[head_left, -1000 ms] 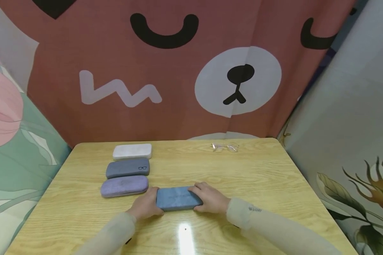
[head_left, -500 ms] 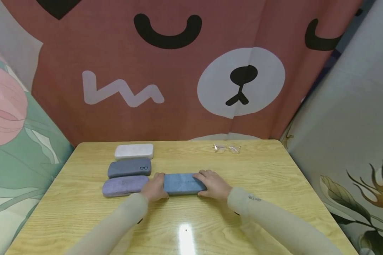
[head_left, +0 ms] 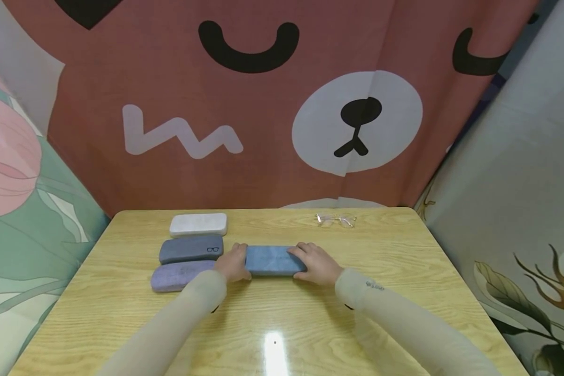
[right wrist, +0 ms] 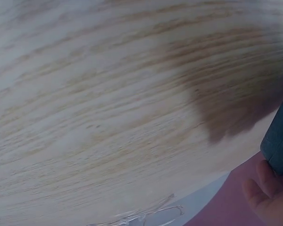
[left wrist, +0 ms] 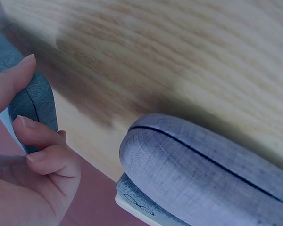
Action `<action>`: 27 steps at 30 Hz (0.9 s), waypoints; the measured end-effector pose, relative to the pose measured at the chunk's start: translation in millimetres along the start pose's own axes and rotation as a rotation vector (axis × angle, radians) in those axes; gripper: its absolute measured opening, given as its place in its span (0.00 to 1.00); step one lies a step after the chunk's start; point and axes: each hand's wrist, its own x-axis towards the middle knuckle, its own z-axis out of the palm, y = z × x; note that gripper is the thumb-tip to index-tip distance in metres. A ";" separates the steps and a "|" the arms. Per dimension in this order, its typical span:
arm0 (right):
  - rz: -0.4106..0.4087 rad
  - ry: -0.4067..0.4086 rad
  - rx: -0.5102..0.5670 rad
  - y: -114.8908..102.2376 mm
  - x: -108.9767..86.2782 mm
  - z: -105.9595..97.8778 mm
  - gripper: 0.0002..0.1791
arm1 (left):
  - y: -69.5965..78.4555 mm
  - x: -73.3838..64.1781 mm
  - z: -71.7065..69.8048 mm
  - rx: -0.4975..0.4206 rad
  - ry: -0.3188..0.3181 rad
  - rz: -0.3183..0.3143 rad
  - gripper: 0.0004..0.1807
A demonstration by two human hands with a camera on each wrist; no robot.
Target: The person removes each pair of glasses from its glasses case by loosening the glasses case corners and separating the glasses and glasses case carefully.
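Note:
Between both hands is a blue glasses case [head_left: 273, 260], its long side facing me. My left hand [head_left: 233, 263] grips its left end, with thumb and fingers curled round that end in the left wrist view. The right hand [head_left: 317, 263] holds the other end, thumb in front and fingers over the top. Left of the left hand lie a purple glasses case [head_left: 180, 275], a grey-blue glasses case [head_left: 190, 248] with a small spectacles print, and a white glasses case [head_left: 198, 224], one behind another. The purple case looms close in the left wrist view.
A pair of thin-framed glasses [head_left: 336, 220] lies near the back edge of the wooden table [head_left: 385, 245], right of centre. Behind the table hangs a reddish curtain [head_left: 263, 177] with a bear print. Patterned fabric stands along both sides.
Both hands have carried the blue glasses case away from me, toward the back of the table, and a little to the right. The other cases and the glasses stay where they were.

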 end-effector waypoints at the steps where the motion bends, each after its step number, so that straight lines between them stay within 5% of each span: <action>1: 0.000 0.003 0.003 1.0 0.8 -0.3 0.36 | 0.3 1.3 -0.6 0.002 -0.001 -0.001 0.45; 27: 0.104 0.045 0.071 35.2 29.1 0.0 0.38 | -7.1 55.6 -1.4 -0.002 0.005 -0.014 0.48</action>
